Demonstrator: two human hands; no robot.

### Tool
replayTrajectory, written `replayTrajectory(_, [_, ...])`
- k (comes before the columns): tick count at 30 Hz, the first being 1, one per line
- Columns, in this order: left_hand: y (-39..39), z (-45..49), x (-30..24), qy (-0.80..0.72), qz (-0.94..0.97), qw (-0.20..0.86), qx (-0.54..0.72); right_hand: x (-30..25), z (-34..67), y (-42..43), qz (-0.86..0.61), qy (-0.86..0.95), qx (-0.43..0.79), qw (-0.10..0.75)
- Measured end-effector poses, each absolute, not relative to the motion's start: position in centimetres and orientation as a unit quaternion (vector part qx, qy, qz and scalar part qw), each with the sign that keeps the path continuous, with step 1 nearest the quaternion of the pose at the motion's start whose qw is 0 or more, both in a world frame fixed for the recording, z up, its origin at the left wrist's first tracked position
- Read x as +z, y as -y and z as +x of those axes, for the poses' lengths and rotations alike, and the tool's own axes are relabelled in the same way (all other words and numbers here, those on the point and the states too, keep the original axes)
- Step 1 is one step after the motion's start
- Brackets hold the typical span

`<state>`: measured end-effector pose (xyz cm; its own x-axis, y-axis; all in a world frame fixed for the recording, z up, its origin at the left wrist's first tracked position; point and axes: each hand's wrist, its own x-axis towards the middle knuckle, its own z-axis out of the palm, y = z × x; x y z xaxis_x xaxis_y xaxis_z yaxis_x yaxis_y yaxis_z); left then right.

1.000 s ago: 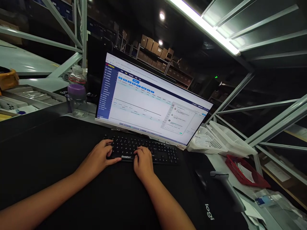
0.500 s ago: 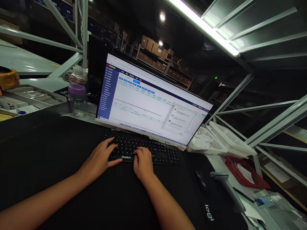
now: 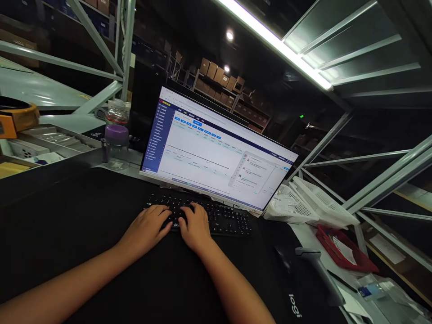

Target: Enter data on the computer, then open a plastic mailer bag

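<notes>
A black keyboard point(image 3: 229, 220) lies on a dark desk mat below a lit monitor point(image 3: 202, 153). My left hand point(image 3: 146, 227) rests over the keyboard's left end, fingers curved onto the keys and thumb stretched along its front edge. Over the middle keys is my right hand point(image 3: 195, 225), its fingers bent and apart, hiding part of the keyboard's printed brand. Neither hand holds anything. On the screen are a table page with a dark blue side menu and a smaller chat-like window at the right.
To the right lie a black mouse point(image 3: 283, 258) and a grey barcode scanner point(image 3: 320, 274). Beyond them are white baskets point(image 3: 313, 207) and a red tray point(image 3: 357, 261). A purple-lidded bottle point(image 3: 117, 146) stands left of the monitor, beside a metal tray point(image 3: 81, 155).
My right hand has shifted left along the keys, closer to my left hand, covering more of the brand name. My left fingers have drawn together slightly. The camera view has tilted a little.
</notes>
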<state>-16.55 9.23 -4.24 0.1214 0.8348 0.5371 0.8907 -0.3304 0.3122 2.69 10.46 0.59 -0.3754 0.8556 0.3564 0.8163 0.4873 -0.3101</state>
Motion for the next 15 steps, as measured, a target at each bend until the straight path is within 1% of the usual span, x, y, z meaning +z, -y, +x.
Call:
replayTrajectory(5, [-9.5,-16.8,-4.5,0.557,-0.758,0.047,-0.335,1.5,1.6,-10.8,-0.530,0.815,0.042,0.232])
replayTrajectory(8, [-9.9,-16.9,-4.8,0.559,-0.764,0.062,-0.316,1.5,2.3,-10.3,-0.538,0.810,0.049,0.228])
replayTrajectory(15, [-10.5,-16.8,-5.3,0.570,-0.762,0.071,-0.299,0.0,4.6,-9.3,-0.500,0.832,0.044,0.235])
